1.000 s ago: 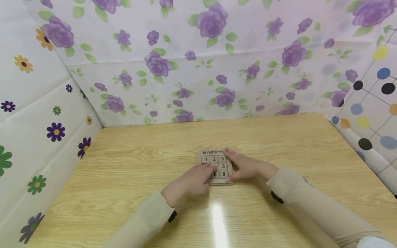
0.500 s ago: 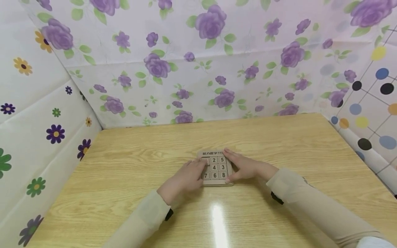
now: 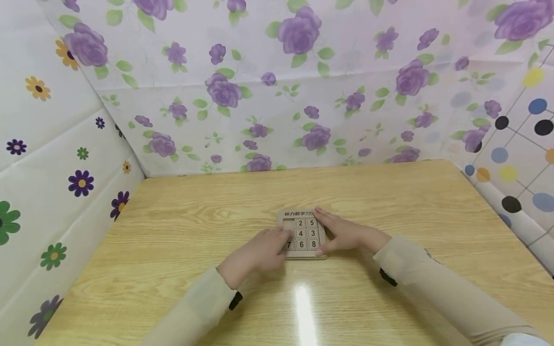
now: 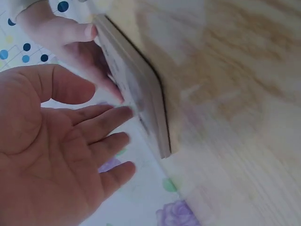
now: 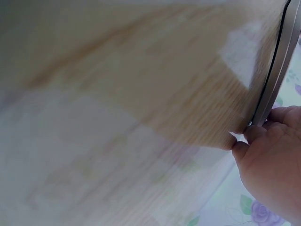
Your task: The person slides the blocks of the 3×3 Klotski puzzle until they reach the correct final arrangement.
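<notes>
A wooden sliding number puzzle (image 3: 305, 254) lies flat near the middle of the table, with several numbered tiles in its frame. Its top-left cell (image 3: 288, 223) is vacant. My left hand (image 3: 261, 251) reaches in from the left, a fingertip on the middle-left cell and covering most of it. In the left wrist view the left hand's fingers (image 4: 106, 153) are loosely extended, one tip at the puzzle's face. My right hand (image 3: 347, 234) holds the puzzle's right side, thumb near the lower corner, a finger along the upper one. The right wrist view has its fingertips at the puzzle's edge (image 5: 277, 70).
The wood-grain table (image 3: 195, 211) reaches back to a white cloth with purple roses (image 3: 298, 96). Flower-patterned cloth (image 3: 47, 192) hangs at the left, dotted cloth (image 3: 519, 163) at the right.
The left hand moved from the middle of the puzzle to the top-left tile, then drew that tile, the 1, down toward the person. The top-left cell opened up. The right hand stayed put.
</notes>
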### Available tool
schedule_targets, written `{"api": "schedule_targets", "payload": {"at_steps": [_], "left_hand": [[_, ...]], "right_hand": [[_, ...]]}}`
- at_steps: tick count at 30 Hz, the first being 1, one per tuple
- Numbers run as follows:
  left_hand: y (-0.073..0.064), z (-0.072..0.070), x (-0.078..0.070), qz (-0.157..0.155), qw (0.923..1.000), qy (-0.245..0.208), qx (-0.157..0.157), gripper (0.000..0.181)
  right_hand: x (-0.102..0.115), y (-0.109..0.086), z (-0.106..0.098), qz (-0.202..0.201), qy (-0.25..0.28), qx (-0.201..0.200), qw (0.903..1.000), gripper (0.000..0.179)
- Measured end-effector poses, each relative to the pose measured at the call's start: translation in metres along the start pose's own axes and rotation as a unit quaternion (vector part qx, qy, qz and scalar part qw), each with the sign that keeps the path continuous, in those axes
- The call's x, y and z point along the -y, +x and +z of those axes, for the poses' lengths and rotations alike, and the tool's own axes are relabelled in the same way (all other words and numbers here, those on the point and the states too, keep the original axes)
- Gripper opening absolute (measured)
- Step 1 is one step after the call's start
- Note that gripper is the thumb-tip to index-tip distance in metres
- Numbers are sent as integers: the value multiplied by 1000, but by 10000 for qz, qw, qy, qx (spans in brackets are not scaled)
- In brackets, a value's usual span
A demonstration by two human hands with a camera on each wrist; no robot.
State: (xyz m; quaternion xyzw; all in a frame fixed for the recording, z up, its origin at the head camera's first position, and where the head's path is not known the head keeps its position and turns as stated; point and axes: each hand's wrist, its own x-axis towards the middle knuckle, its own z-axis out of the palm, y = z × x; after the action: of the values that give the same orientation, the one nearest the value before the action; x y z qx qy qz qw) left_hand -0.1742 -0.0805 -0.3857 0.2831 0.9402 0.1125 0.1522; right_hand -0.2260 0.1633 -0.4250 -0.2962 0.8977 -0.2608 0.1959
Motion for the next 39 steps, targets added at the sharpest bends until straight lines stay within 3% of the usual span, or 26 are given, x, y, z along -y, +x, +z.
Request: {"api": "schedule_targets", "payload": {"at_steps": [6, 10, 27, 34, 39], "left_hand": [[17, 4, 0, 346, 9991, 137, -226, 61], [26, 7, 0, 385, 9989, 198, -168, 62], [21, -1, 12, -11, 10000, 17, -27, 60], [32, 5, 6, 644, 9970, 266, -346, 62], [41, 7, -6, 796, 9964, 280, -119, 59]], "right_hand": [[1, -1, 0, 2, 11, 20, 10000, 111], [1, 0, 0, -11, 60, 39, 10000, 111], [2, 0, 0, -4, 19, 2, 10000, 111], [2, -1, 0, -38, 36, 14, 10000, 110], [0, -1, -1, -95, -11, 14, 10000, 110]]}}
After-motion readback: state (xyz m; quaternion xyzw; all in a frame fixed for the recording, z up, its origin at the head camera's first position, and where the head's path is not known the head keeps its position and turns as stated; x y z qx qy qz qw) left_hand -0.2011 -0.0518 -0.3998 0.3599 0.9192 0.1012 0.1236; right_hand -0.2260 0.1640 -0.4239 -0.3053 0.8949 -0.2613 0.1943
